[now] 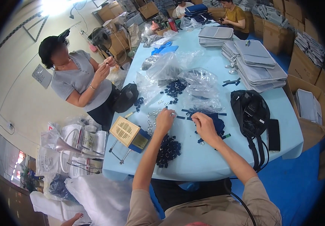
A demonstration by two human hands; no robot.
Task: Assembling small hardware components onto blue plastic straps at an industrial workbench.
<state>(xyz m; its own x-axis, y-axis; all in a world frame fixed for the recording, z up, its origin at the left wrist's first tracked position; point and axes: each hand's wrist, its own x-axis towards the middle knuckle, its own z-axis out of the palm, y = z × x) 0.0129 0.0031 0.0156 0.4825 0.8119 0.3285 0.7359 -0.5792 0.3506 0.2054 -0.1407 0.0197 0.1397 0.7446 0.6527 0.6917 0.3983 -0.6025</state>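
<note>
Over the middle of the light blue table [192, 165], my left hand [165, 119] has its fingers pinched together beside scattered silver metal rings [150, 122]. What it pinches is too small to make out. My right hand [204, 124] is also closed at the fingertips, just above a heap of dark navy strap pieces [219, 123], and its contents are unclear. A loose short navy strip [180, 117] lies between the hands. Below my left wrist is a pile of small navy loops [168, 151]. Another such pile [175, 88] sits farther off, near clear plastic bags [166, 67].
Left of my forearm stands a cream and blue box [125, 132] on metal legs. At right lie a black bag [249, 113] with straps and a dark phone [274, 135]. Grey flat cases [256, 62] are stacked behind. A co-worker [83, 75] stands at the left edge.
</note>
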